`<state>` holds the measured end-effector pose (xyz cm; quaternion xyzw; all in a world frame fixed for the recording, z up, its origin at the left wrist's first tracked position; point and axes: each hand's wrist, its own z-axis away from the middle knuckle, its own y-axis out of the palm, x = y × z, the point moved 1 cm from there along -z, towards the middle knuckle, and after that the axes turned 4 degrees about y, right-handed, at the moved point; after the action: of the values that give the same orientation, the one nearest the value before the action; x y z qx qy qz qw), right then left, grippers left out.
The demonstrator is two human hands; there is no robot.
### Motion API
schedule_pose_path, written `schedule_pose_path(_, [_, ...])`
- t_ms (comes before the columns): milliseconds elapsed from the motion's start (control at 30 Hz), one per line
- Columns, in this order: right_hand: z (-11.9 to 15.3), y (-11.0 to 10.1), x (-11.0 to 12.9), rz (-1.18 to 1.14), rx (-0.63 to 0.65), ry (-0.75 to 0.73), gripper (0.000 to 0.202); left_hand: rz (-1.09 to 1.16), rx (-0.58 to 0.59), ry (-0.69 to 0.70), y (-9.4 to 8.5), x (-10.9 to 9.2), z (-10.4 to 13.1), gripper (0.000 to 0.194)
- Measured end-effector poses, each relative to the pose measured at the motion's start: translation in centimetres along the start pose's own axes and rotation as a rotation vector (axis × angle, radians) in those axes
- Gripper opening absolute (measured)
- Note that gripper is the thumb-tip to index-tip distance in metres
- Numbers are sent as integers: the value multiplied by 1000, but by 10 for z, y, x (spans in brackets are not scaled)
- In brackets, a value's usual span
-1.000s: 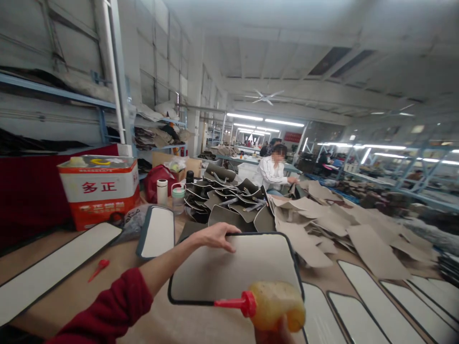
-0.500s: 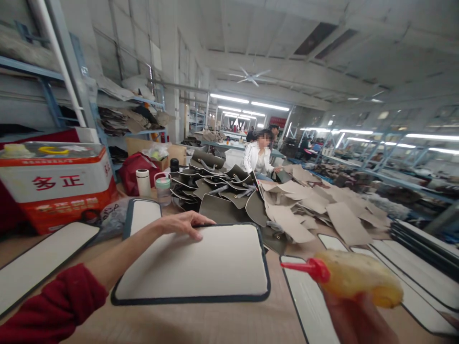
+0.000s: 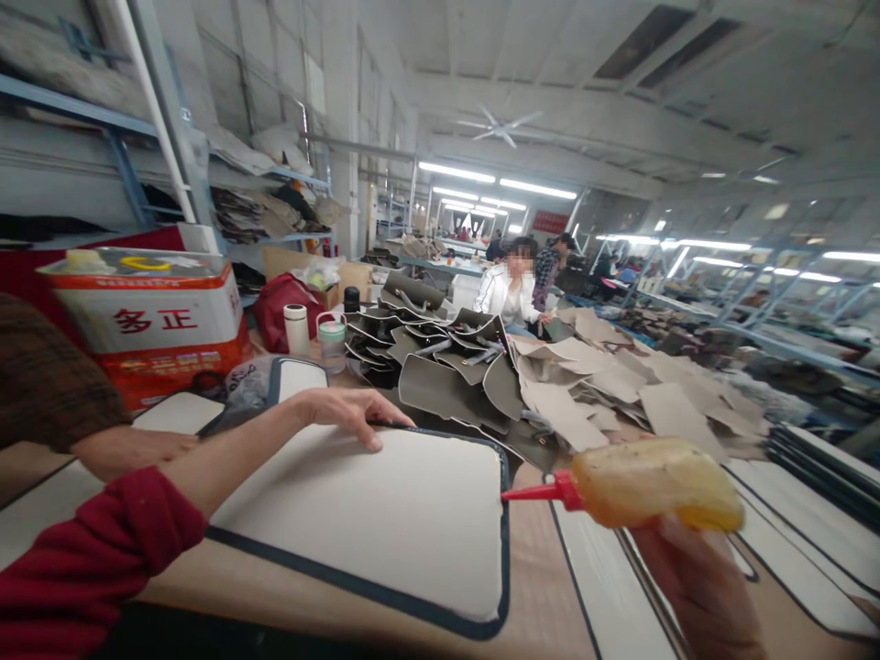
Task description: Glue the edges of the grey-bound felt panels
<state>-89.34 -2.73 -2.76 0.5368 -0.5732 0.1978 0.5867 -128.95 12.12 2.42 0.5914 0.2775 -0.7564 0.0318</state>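
My left hand (image 3: 347,417) holds the far edge of a cream panel with dark blue edging (image 3: 385,522), thumb on its top face and fingertips over the rim. The panel lies in front of me at a slant. In my right hand (image 3: 694,568) is a squeeze bottle (image 3: 653,481) of amber liquid, probably glue, lying nearly level with its red nozzle (image 3: 540,492) pointing left. The nozzle tip is at the panel's right border, where a ragged pale line runs beside the edging; whether it touches I cannot tell.
A co-worker's hand (image 3: 141,449) in a plaid sleeve reaches in from the left. Dark bag pieces (image 3: 446,385) and beige sheets (image 3: 564,394) are heaped behind the panel. More edged panels (image 3: 611,577) lie at right. An orange-white tin (image 3: 151,321) and bottles (image 3: 296,330) stand back left.
The bottle has moved left, bringing its nozzle to the panel's right border. The panel has turned, its near right corner now lower. A co-worker's arm has come in from the left.
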Motion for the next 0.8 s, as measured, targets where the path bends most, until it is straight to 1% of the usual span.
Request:
schedule_pose_path(67, [1, -4, 1, 22, 17, -23, 73, 3, -7, -1, 2, -2, 1, 61])
schedule_pose_path(167, [5, -11, 2, 17, 75, -23, 67, 25, -7, -4, 4, -2, -1, 62])
schedule_pose_path(233, [9, -14, 3, -5, 97, -36, 69, 28, -11, -5, 5, -2, -3, 62])
schedule_pose_path(367, [18, -15, 7, -5, 132, -49, 71, 24, -8, 9, 5, 0, -8, 62])
schedule_pose_path(467, [24, -16, 10, -3, 105, -25, 69, 48, 6, 6, 6, 0, -11, 62])
schedule_pose_path(500, [26, -16, 12, -6, 114, -17, 69, 54, 8, 2, 6, 0, -12, 62])
schedule_pose_path(633, [29, -16, 13, -58, 244, 25, 69, 68, 11, -12, 8, -1, -15, 63])
schedule_pose_path(733, [29, -18, 11, -41, 270, 25, 73, 90, 5, -13, 10, -1, -16, 63])
schedule_pose_path(800, [30, -19, 10, 12, 264, -15, 72, 109, 10, -6, 10, 1, -17, 63])
